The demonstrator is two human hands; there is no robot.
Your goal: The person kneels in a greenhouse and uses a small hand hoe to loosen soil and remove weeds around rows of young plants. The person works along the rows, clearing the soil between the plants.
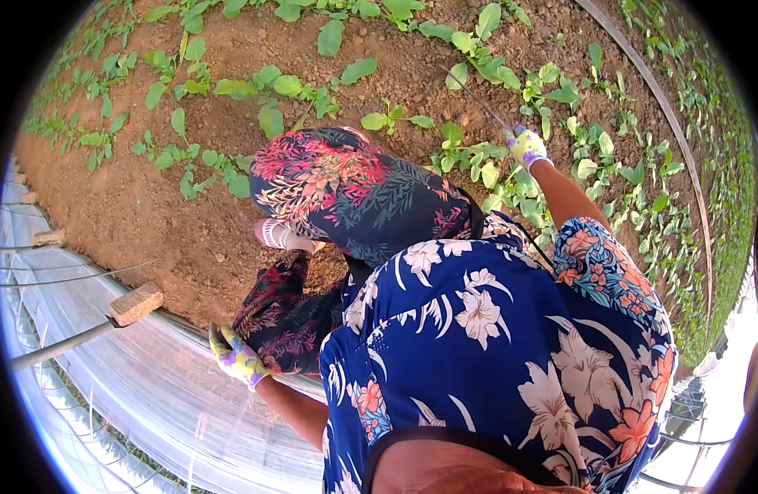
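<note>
My right hand (527,147) wears a yellow and purple patterned glove and is closed around the end of a thin, dark rod-like tool (474,99). The tool reaches away to the upper left, its far tip over the soil by a leafy seedling (458,75). Its handle is hidden in the glove. Leafy green plants (471,157) grow just beside and below this hand. In a matching glove, my left hand (238,360) lies against my bent knee in dark floral trousers (274,336), beside the plastic sheeting. Its visible fingers are apart, with nothing seen in them.
Rows of seedlings (286,86) stand in brown soil (187,241). A long pale strip (669,117) curves along the right, with denser plants (724,204) beyond. At left, clear plastic sheeting (169,383) borders the bed, with a brick (136,304) by a pole (64,346).
</note>
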